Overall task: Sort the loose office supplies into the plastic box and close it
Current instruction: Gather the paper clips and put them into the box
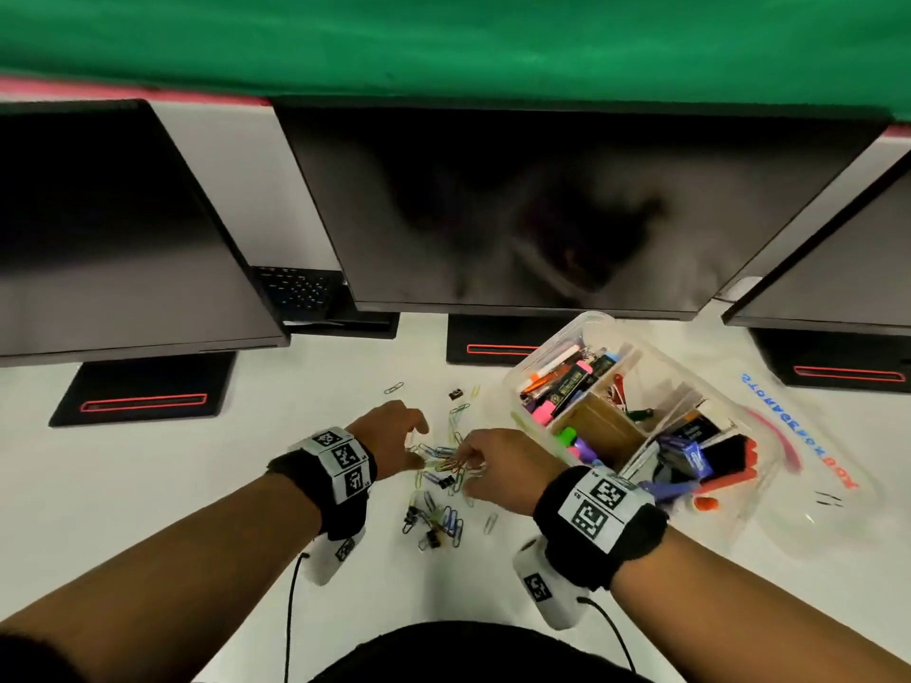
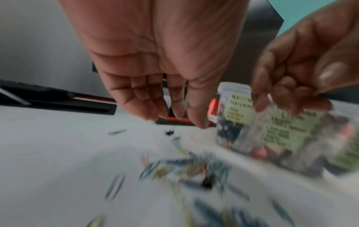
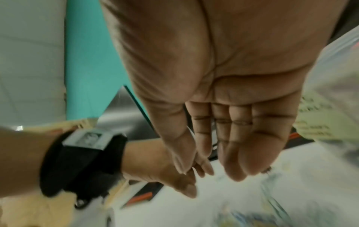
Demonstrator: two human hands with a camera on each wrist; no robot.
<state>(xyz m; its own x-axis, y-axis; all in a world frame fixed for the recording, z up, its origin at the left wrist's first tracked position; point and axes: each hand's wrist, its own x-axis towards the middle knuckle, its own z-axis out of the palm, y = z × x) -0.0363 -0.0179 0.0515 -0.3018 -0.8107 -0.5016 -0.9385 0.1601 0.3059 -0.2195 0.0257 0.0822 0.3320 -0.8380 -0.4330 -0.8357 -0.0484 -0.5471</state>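
A pile of coloured paper clips (image 1: 443,465) with a few black binder clips lies on the white desk between my hands; it shows blurred in the left wrist view (image 2: 184,169). My left hand (image 1: 394,438) hovers at the pile's left edge, fingers relaxed and holding nothing (image 2: 174,116). From the right, my right hand (image 1: 493,465) reaches the pile, its loosely bent fingertips touching the clips (image 3: 223,161). The clear plastic box (image 1: 512,382) stands open just right of the hands, with markers, highlighters and small packs in its compartments. Its clear lid (image 1: 813,436) lies beside it on the right.
More clips (image 1: 434,522) lie nearer me, with a single binder clip (image 1: 456,394) and a stray paper clip (image 1: 393,387) farther back. Dark monitors (image 1: 517,214) on black stands line the back of the desk, and a keyboard (image 1: 296,288) stands behind them.
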